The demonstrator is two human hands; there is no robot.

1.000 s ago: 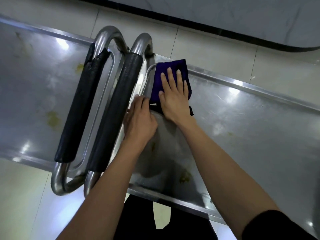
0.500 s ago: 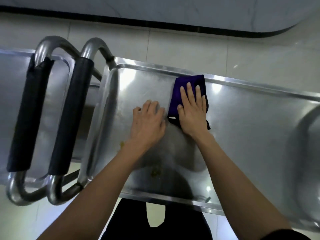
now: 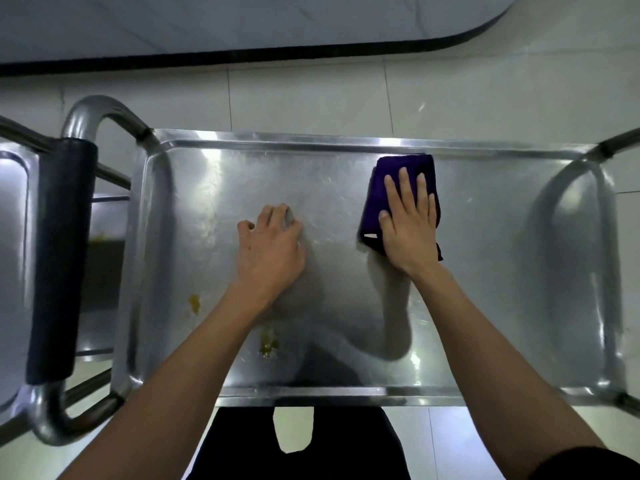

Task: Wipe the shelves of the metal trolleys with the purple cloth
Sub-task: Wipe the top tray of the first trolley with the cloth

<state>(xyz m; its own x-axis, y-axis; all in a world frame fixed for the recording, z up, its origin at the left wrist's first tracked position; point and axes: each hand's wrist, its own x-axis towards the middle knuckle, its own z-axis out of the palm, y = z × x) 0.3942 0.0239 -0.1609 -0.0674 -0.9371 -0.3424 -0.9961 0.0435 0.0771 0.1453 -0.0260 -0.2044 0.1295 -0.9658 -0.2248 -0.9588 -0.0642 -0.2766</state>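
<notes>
A person in dark trousers [image 3: 242,441] is standing at the near rim of a stainless-steel trolley's top shelf [image 3: 311,389], both bare forearms reaching out over it; two yellowish food smears [image 3: 268,341] are lying on the near-left part of the tray, one beside the left forearm and a smaller one further left, neither under the cloth; the left hand [image 3: 272,249] is resting at mid-shelf, its fingers loosely curled with the tips touching bare metal and holding nothing, apparently bracing the trolley; to its right and apart from it, the right hand [image 3: 408,225] is pressing flat, fingers straight and spread, on the folded purple cloth [image 3: 375,192], which is lying close against the far rim in the right half of the shelf. The cloth is looking soft, light and limp, likely to bunch or slide out from under a loose palm on so slick a surface, so it probably handles best pinned under the whole flat hand, with a folded edge tucked under the thumb for turns; the dried smears may be needing firmer pressure. At far left, a black foam-sleeved handle [image 3: 59,258] is standing over a second trolley's shelf [image 3: 14,271]; beyond lie pale floor tiles [image 3: 311,98] and a dark-edged counter base [image 3: 242,58].
</notes>
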